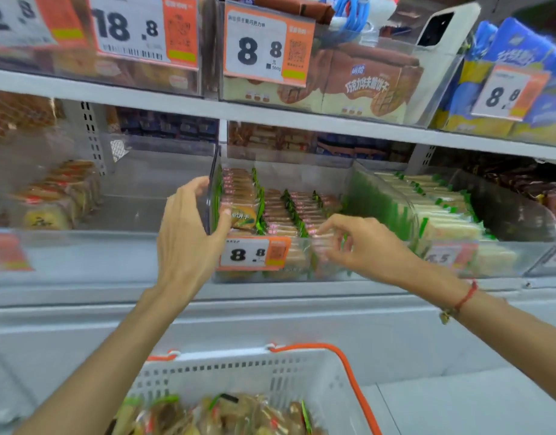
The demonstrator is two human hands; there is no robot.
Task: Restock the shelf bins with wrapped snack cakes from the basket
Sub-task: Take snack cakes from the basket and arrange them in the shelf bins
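An orange-and-white price tag (130,29) at the upper left read "18.8"; the tag (264,47) at upper centre read "8.8" with "500g"; a third tag (507,94) at the upper right read "8.8"; the tag (253,254) on the centre bin (302,268) read "8.8"; the tag (448,257) to its right was blurred.

Both forearms bare, no sleeves in view. Left hand (188,233): no rings, no watch, nothing at the wrist. Right hand (364,243): fingers also bare of rings. Right wrist carries a thin red cord bracelet (466,297), with a small gold-toned charm (445,316) hanging from it on the underside
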